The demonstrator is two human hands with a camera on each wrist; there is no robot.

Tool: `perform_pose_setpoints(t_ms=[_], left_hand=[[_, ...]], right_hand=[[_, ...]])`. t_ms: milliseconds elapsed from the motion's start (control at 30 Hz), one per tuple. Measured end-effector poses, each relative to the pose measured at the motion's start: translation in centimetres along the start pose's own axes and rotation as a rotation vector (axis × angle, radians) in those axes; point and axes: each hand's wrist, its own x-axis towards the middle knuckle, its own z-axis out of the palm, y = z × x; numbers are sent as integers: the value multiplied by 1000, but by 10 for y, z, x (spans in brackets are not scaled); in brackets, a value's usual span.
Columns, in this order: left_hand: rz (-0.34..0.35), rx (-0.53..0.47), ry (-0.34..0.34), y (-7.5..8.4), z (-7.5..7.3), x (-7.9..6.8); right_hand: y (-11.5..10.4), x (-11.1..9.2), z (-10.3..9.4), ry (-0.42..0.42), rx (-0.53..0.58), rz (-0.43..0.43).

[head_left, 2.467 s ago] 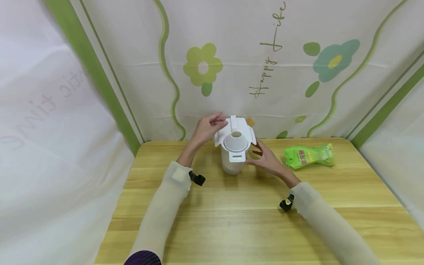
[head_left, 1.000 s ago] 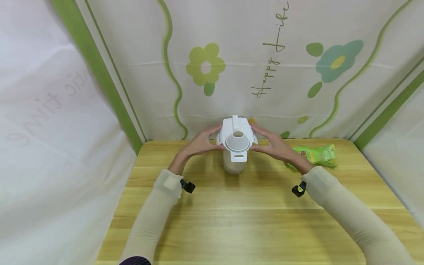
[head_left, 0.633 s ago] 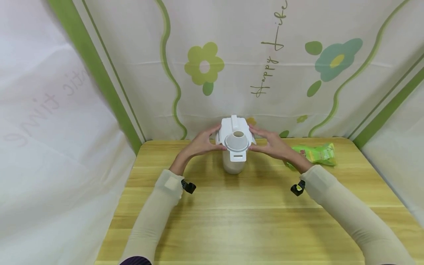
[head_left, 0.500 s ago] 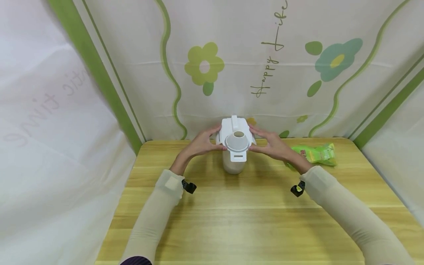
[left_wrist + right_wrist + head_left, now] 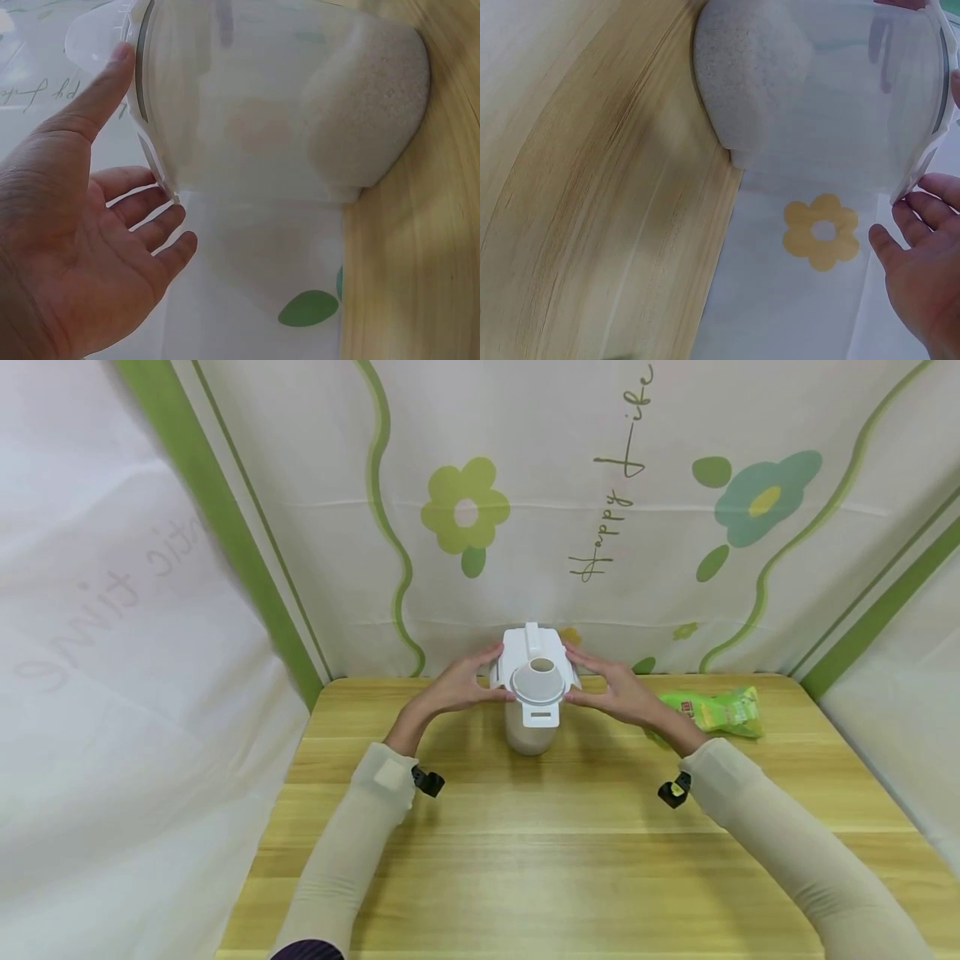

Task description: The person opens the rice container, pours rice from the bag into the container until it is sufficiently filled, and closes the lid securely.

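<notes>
A translucent storage container (image 5: 247, 112), part filled with pale grains (image 5: 375, 105), stands upright at the back of the table. On top sits its white lid (image 5: 517, 647), with a cone-shaped spout (image 5: 538, 681), a ridge behind and a slotted tab in front. My left hand (image 5: 453, 683) holds the lid's left side, thumb at the front and fingers further back along the side flap (image 5: 154, 161). From the right, my right hand (image 5: 621, 692) grips the opposite side the same way, its fingertips at the other flap (image 5: 922, 165) in the right wrist view.
A green printed pouch (image 5: 723, 712) lies to the right on the wooden table (image 5: 525, 860), partly behind my right wrist. A patterned white curtain (image 5: 525, 568) hangs close behind the container. Both wrists carry small black cameras.
My left hand has come down from over the lid to its left side. My right hand has risen from the container's body to the lid's right side. In the last second both stay nearly still.
</notes>
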Motion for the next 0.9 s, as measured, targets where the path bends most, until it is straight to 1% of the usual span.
perform_pose_setpoints(t_ms=[200, 300, 433, 667, 900], left_hand=[[9, 10, -25, 3, 0, 1], [5, 16, -32, 4, 0, 2], [11, 30, -43, 5, 1, 4], [-5, 16, -60, 5, 2, 6], [-17, 31, -68, 6, 1, 7]], right_hand=[[3, 0, -1, -1, -1, 13], [4, 0, -4, 0, 8, 38], [7, -1, -8, -18, 21, 77], [16, 0, -12, -61, 103, 79], [23, 2, -12, -87, 174, 100]])
